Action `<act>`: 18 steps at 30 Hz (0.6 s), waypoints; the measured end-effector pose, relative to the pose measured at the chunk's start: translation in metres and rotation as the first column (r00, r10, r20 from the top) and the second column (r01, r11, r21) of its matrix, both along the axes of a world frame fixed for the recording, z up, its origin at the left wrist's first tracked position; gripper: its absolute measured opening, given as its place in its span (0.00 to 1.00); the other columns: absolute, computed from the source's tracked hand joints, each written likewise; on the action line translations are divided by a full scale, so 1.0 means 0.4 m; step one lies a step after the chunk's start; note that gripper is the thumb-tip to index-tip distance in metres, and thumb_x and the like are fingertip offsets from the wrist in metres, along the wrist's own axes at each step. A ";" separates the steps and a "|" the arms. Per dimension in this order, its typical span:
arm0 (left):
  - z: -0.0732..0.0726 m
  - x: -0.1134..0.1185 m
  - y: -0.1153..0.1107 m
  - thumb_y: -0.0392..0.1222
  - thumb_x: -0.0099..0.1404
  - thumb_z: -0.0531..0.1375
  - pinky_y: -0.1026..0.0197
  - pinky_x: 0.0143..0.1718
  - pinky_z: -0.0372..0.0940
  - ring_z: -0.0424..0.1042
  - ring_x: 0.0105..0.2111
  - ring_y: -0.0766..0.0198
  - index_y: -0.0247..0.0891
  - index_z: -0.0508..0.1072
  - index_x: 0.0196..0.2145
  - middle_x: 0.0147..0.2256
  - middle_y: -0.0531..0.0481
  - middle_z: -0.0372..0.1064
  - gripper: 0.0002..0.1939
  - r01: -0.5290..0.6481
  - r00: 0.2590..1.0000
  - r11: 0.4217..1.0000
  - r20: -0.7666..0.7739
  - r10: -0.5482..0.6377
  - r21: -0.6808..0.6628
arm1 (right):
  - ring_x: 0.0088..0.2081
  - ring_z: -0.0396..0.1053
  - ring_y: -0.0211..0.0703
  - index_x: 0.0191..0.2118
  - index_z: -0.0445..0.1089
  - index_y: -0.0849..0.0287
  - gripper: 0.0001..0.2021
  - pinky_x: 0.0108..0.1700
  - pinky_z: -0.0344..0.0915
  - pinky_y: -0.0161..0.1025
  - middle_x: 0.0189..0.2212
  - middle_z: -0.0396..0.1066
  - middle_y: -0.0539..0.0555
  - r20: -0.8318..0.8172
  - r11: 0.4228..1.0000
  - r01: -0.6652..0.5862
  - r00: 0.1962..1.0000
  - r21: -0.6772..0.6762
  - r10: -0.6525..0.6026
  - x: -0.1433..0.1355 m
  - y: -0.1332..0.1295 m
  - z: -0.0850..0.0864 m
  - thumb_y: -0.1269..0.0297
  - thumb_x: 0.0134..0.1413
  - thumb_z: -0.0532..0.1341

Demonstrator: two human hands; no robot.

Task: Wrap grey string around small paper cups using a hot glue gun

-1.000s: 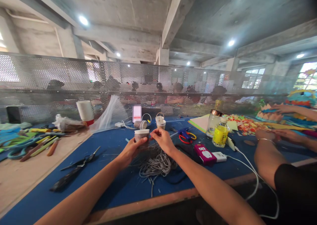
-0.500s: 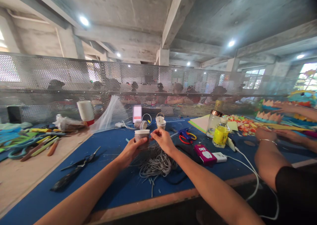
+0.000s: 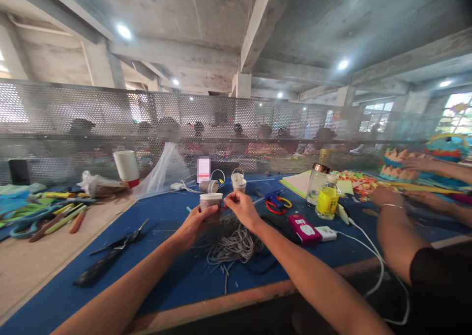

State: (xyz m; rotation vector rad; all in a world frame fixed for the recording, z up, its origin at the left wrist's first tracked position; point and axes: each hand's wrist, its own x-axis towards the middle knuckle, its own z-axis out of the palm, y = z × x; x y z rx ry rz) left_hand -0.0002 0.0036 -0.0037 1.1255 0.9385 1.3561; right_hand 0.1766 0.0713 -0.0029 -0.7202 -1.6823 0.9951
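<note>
Left hand (image 3: 195,223) hides cup (image 3: 211,202) base; right hand (image 3: 243,209) contents unclear.

I can read no lettering in my view. The yellow label (image 3: 326,205) on the capped bottle (image 3: 328,197) carries dark marks too small for me to make out. The phone screen (image 3: 203,170) reaches me as pale blurred blocks with a reddish band; the magenta case (image 3: 304,230) shows me a white figure (image 3: 307,232).

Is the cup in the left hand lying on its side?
No, the left hand holds the cup upright, with its white rim facing up.
</note>
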 end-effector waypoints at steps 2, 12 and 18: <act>-0.001 -0.001 0.001 0.51 0.55 0.75 0.55 0.45 0.71 0.79 0.45 0.50 0.34 0.81 0.50 0.45 0.38 0.82 0.28 -0.001 1.000 1.000 0.006 0.001 0.001 | 0.35 0.79 0.46 0.35 0.72 0.57 0.10 0.42 0.73 0.40 0.29 0.79 0.52 -0.005 1.000 -0.002 1.000 0.001 0.002 -0.001 -0.001 0.001 0.55 0.58 0.66; 0.002 0.003 -0.003 0.50 0.56 0.75 0.56 0.45 0.70 0.79 0.44 0.50 0.33 0.81 0.50 0.45 0.37 0.82 0.27 0.022 1.000 0.999 0.006 -0.022 0.024 | 0.35 0.80 0.47 0.35 0.72 0.57 0.14 0.43 0.74 0.42 0.28 0.79 0.52 -0.005 0.999 -0.026 1.000 -0.033 0.026 0.001 -0.005 0.007 0.50 0.55 0.68; 0.001 0.002 0.000 0.51 0.55 0.75 0.55 0.46 0.70 0.79 0.45 0.50 0.34 0.81 0.50 0.45 0.37 0.82 0.28 0.025 1.000 1.000 -0.003 -0.025 0.015 | 0.34 0.80 0.47 0.33 0.72 0.57 0.13 0.42 0.74 0.42 0.27 0.79 0.52 -0.016 0.999 -0.017 1.000 -0.040 0.016 0.001 -0.009 0.014 0.52 0.54 0.69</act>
